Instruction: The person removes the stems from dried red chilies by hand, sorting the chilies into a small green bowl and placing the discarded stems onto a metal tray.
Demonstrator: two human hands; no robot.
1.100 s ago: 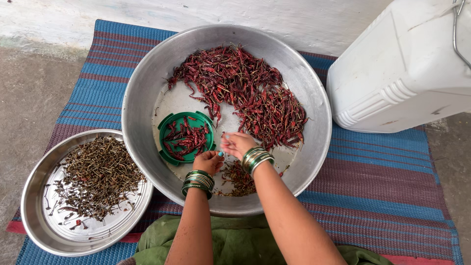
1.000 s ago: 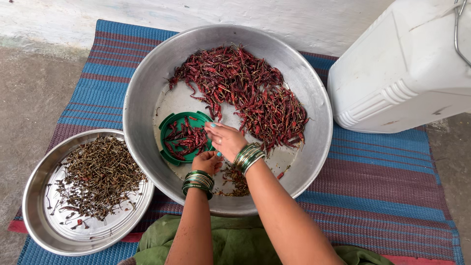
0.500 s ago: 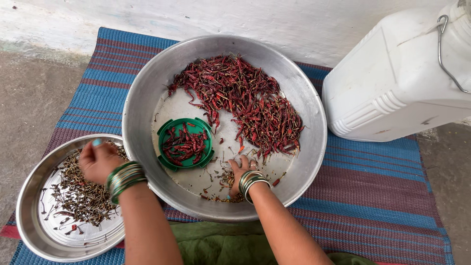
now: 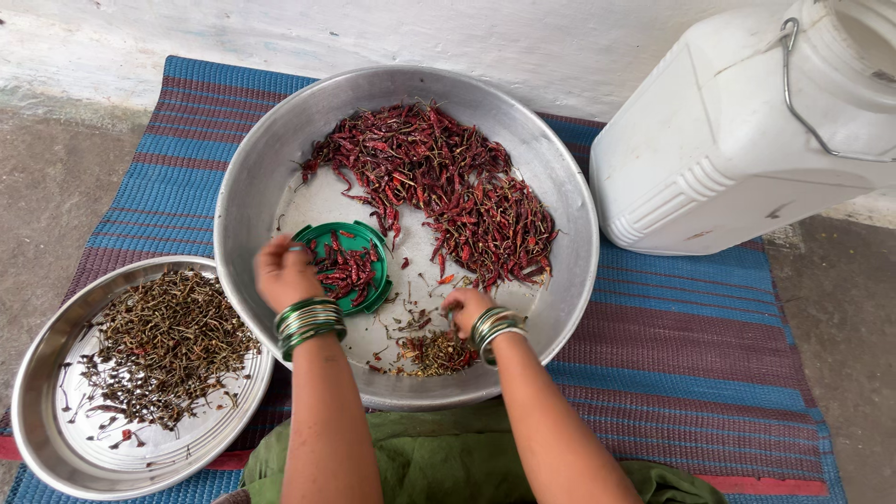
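Chillies point every way; left hand loosely curled, right hand pinching stems.

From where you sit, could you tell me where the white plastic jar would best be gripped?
Probably by the wire bail handle on the white jar, reaching from the right: the jar lies tilted, and its smooth, bulky body offers no other hold.

Large white plastic jerrycan with wire handle at right — standing on striped blue-and-maroon woven mat, against whitewashed wall.
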